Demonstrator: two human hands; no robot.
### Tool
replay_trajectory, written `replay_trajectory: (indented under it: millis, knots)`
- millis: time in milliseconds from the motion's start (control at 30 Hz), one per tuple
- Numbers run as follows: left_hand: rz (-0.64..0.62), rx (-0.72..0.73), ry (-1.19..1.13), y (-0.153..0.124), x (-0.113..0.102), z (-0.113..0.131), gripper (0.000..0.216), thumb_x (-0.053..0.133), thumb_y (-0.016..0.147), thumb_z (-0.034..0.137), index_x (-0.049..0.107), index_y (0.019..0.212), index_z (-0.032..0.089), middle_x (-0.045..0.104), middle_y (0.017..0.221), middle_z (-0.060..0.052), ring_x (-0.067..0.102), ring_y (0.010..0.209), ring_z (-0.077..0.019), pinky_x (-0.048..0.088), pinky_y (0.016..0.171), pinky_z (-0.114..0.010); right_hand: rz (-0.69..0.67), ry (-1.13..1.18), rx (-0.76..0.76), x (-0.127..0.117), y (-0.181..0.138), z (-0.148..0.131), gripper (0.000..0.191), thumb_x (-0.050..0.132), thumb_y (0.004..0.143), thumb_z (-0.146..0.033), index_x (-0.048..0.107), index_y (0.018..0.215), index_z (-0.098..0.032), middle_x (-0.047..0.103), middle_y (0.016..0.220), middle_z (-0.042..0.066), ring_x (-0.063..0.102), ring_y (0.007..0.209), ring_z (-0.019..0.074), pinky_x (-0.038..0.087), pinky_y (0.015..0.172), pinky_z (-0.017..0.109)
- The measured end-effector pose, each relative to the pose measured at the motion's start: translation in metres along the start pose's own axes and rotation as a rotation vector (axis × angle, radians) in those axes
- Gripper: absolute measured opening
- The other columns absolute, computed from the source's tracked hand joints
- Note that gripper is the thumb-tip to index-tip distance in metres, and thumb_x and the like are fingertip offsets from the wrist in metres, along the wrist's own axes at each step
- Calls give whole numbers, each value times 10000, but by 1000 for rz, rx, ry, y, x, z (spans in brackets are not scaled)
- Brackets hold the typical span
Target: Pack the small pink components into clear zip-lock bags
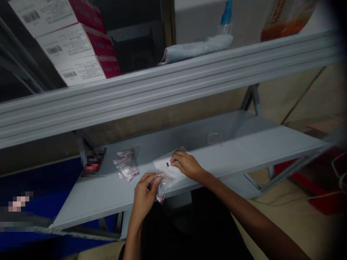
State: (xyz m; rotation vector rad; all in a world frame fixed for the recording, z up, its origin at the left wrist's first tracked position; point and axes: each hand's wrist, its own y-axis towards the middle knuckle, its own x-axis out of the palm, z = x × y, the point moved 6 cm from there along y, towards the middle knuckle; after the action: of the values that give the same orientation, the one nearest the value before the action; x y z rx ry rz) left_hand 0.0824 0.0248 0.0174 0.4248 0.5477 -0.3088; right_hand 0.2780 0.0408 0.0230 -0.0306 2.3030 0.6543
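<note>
My left hand (144, 195) is closed on a small clear zip bag (162, 188) with a red seal line, held over the front edge of the grey work shelf (244, 151). My right hand (187, 164) rests on a white sheet or bag (165, 167) lying on the shelf, fingers bent and pinched near a tiny dark part (167, 164). A heap of several small clear bags (126, 165) with pink contents lies to the left of my hands.
A thick grey rail (168, 86) crosses above the shelf. On it stand stacked white-and-red boxes (73, 39), a folded grey cloth (195, 48) and an orange packet (284, 16). A clear round item (214, 138) lies further back on the shelf. Red objects sit on the floor at right.
</note>
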Motion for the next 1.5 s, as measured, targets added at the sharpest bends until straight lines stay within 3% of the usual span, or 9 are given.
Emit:
replay_trajectory:
  millis: [133, 300, 467, 600, 767, 967, 1233, 1333, 1500]
  knots:
    - [-18, 10, 3, 0, 1, -2, 267, 548, 946, 351, 746, 1070, 220, 703, 1088, -82, 643, 1021, -224, 480, 884, -314, -37, 291, -103, 8, -5, -20, 96, 648, 913, -265, 696, 905, -183, 624, 920, 22, 577, 799, 136, 449, 729, 255]
    - [-26, 10, -10, 0, 2, -4, 292, 525, 956, 355, 740, 1105, 225, 702, 1092, -83, 643, 1021, -229, 475, 910, -323, -72, 412, -135, 19, -4, -24, 166, 618, 930, -316, 730, 961, -197, 629, 985, 47, 601, 873, 151, 472, 759, 268]
    - [-8, 3, -4, 0, 2, -2, 285, 519, 958, 354, 744, 1073, 222, 708, 1079, -77, 647, 1001, -224, 482, 873, -314, 114, 158, -30, -4, 0, 9, 184, 561, 952, -247, 721, 1027, -194, 677, 993, 78, 614, 893, 183, 476, 805, 318]
    - [32, -4, -7, 0, -1, 1, 277, 533, 947, 361, 754, 1034, 217, 716, 1058, -76, 647, 1000, -230, 480, 883, -325, 26, -12, -105, 0, -1, 20, 184, 579, 935, -218, 722, 1050, -198, 690, 1050, 81, 614, 993, 203, 463, 896, 345]
    - [75, 12, 42, 2, -3, 1, 273, 529, 950, 350, 757, 1025, 219, 714, 1058, -77, 642, 1012, -230, 469, 911, -326, 4, -115, -54, 6, -2, 24, 155, 589, 929, -222, 720, 1008, -193, 689, 1010, 71, 619, 956, 197, 466, 855, 325]
    - [70, 8, 55, 1, 0, -1, 259, 547, 944, 343, 755, 1047, 228, 715, 1063, -71, 642, 1008, -228, 474, 893, -319, -34, -58, -48, -1, -2, 20, 89, 638, 898, -199, 720, 884, -169, 676, 936, 65, 609, 894, 186, 453, 815, 309]
    - [-8, 22, 76, -1, 2, -1, 259, 554, 949, 355, 742, 1084, 241, 688, 1091, -66, 644, 993, -210, 491, 876, -321, -73, 400, -149, 5, -9, -28, 146, 662, 898, -321, 742, 923, -203, 634, 959, 44, 583, 773, 133, 468, 670, 247]
    - [-1, 25, 67, -1, 2, -3, 258, 552, 951, 348, 742, 1087, 239, 687, 1085, -69, 642, 1001, -213, 490, 888, -329, -61, 374, -168, 8, -7, -27, 192, 581, 951, -305, 746, 986, -213, 644, 1021, 63, 612, 854, 151, 495, 740, 272]
    - [63, 12, 45, 0, 0, -5, 251, 555, 950, 334, 745, 1073, 224, 693, 1074, -79, 633, 1024, -226, 483, 899, -344, 123, 39, -69, -6, 1, 11, 231, 528, 965, -228, 715, 1098, -201, 682, 1057, 89, 615, 1004, 208, 476, 911, 363]
